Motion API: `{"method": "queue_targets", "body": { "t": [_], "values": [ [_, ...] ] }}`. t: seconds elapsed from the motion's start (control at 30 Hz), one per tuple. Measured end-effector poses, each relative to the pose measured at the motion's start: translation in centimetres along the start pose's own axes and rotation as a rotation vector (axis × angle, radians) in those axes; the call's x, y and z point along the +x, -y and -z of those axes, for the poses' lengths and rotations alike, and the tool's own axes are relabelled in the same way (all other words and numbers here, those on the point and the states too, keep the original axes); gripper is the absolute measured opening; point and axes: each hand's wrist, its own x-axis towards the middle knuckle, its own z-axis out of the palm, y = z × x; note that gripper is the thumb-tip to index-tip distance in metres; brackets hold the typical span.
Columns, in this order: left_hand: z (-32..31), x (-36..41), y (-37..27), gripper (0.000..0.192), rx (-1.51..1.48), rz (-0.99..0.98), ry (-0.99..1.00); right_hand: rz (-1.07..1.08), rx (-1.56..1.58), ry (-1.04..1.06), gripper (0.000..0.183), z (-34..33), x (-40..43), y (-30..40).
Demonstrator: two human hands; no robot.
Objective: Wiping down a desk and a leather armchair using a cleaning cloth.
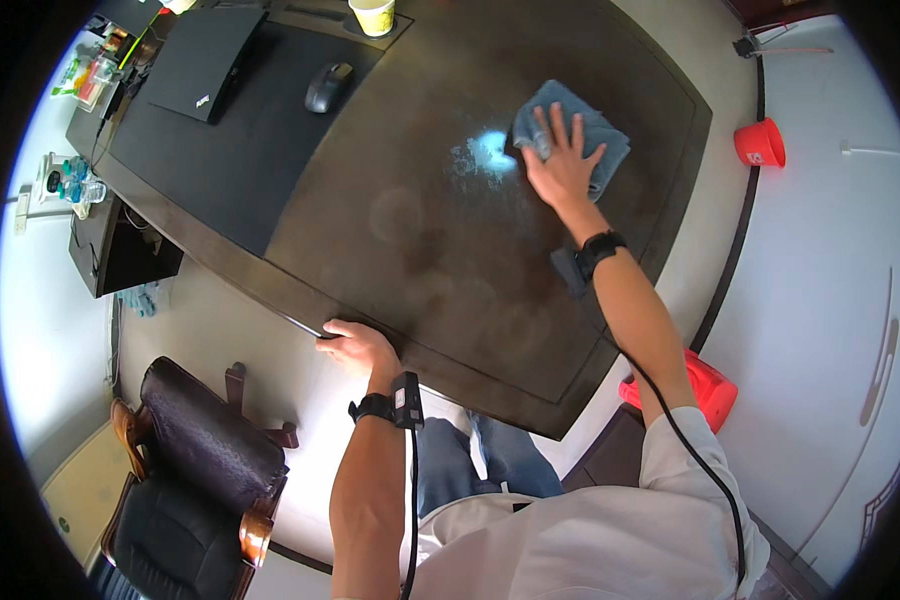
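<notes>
My right hand (564, 163) lies flat with spread fingers on a folded blue-grey cloth (607, 146), pressing it against the dark wooden desk (435, 247). Just left of the cloth, a bright bluish-white patch (491, 152) with a speckled edge shows on the desktop; whether it is wetness or only glare is unclear. At the desk's near edge, my left hand (361, 349) grips the rim, its fingers partly hidden. Both wrists wear black straps with small devices, and cables run from them along my arms.
A closed ThinkPad laptop (206, 56) and a mouse (329, 88) rest on a black desk mat (247, 157). Behind them stands a paper cup (375, 16). An armchair (202, 442) is at lower left. Right of the desk are a red bucket (759, 142) and another red container (709, 390).
</notes>
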Motion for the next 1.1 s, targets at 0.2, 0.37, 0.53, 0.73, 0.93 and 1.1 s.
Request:
{"method": "queue_targets", "body": {
  "t": [0.2, 0.37, 0.53, 0.73, 0.93, 1.1],
  "values": [
    [-0.2, 0.7, 1.0, 0.066, -0.03, -0.019, 0.009, 0.49, 0.228, 0.269, 0.094, 5.5, -14.6, 6.8],
    [0.4, 0.8, 1.2, 0.062, -0.078, -0.051, 0.015, 0.722, 0.317, 0.509, 0.113, 7.9, -27.4, 11.0],
    [0.4, 0.6, 1.4, 0.059, -0.166, -0.074, 0.087, 0.685, 0.27, 0.476, 0.095, 7.9, -31.3, 11.9],
    [0.7, 0.9, 2.5, 0.068, -0.227, -0.05, 0.087, 0.503, 0.113, 0.383, 0.104, 6.0, -16.3, 14.9],
    [0.5, 1.4, 5.9, 0.067, -0.322, -0.199, 0.317, -0.165, 0.1, 0.183, 0.075, 0.0, 6.6, 17.0],
    [5.6, 8.4, 6.7, 0.049, -0.397, -0.207, 1.107, -0.364, 0.099, 0.129, 0.072, -0.8, 9.2, 21.1]
  ]
}}
